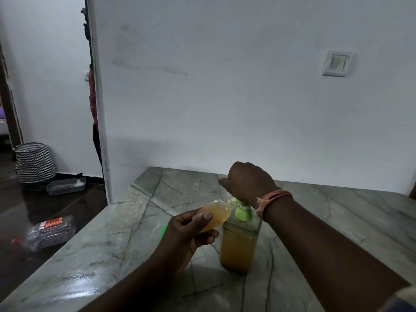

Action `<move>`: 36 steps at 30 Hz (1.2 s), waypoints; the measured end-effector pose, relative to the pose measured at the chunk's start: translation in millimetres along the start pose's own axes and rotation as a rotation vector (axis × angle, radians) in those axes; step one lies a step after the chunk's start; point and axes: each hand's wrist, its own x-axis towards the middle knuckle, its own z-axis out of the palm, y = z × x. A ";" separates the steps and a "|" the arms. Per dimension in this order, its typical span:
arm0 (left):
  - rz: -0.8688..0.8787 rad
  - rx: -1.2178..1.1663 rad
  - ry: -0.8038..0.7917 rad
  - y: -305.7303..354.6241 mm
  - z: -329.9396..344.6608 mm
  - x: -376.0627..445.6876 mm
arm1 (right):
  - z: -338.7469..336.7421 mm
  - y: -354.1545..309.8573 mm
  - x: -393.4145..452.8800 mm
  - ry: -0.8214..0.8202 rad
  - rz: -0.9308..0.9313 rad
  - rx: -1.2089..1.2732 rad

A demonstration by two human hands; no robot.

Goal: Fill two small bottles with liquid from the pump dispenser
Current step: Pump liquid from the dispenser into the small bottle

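A clear pump dispenser [238,246] with amber liquid and a green pump top stands on the marble table [117,251]. My right hand [247,181] sits on the pump head with its fingers curled over it. My left hand [189,235] holds a small bottle [215,216] tilted, its mouth at the green spout; amber liquid fills most of it. A small green object [163,231], partly hidden behind my left hand, lies on the table. A second small bottle is not in view.
The table meets a white wall with a light switch [336,63]. On the dark floor to the left lie a pack of plastic bottles [50,231], a grey tray [66,186] and a zigzag-patterned basket [35,162].
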 end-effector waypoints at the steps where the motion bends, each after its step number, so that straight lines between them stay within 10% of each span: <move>1: 0.000 -0.002 -0.004 0.2 0.6 -0.6 | -2.4 -1.2 1.1 0.007 -0.032 -0.052; 36: -0.027 -0.013 -0.012 2.2 0.6 2.9 | 7.5 0.2 1.4 0.060 0.043 0.043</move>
